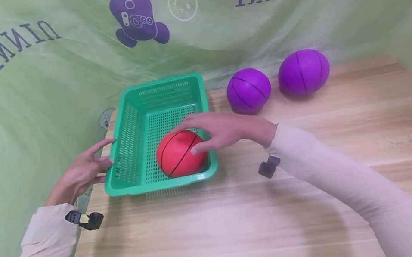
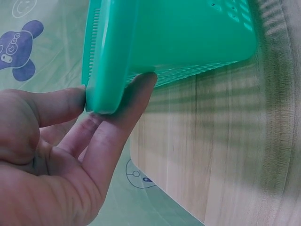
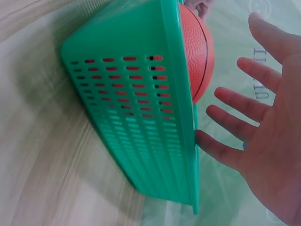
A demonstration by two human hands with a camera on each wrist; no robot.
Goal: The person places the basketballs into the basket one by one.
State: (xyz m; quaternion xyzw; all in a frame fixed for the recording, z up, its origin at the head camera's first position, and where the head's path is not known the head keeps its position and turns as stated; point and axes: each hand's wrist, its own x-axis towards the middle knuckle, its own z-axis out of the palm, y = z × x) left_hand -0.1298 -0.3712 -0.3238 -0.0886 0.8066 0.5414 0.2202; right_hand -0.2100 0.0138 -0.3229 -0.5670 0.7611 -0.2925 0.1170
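Observation:
A green plastic basket (image 1: 162,185) with slotted walls stands on the left part of the table. Inside it, at the near right corner, lies a red ball (image 1: 180,153) with black lines. My left hand (image 1: 83,173) grips the basket's left rim; in the left wrist view the thumb (image 2: 63,106) is on one side of the rim and the fingers (image 2: 117,132) are under the other. Over the basket's right rim reaches my right hand (image 1: 218,131), its spread fingers beside and above the red ball. The right wrist view shows these fingers (image 3: 240,103) extended, holding nothing.
Two purple balls with black lines sit at the back of the wooden table (image 1: 220,235): a rounder one (image 1: 249,91) right of the basket and a more oval one (image 1: 303,72) farther right. A green printed cloth (image 1: 78,76) hangs behind and along the left side.

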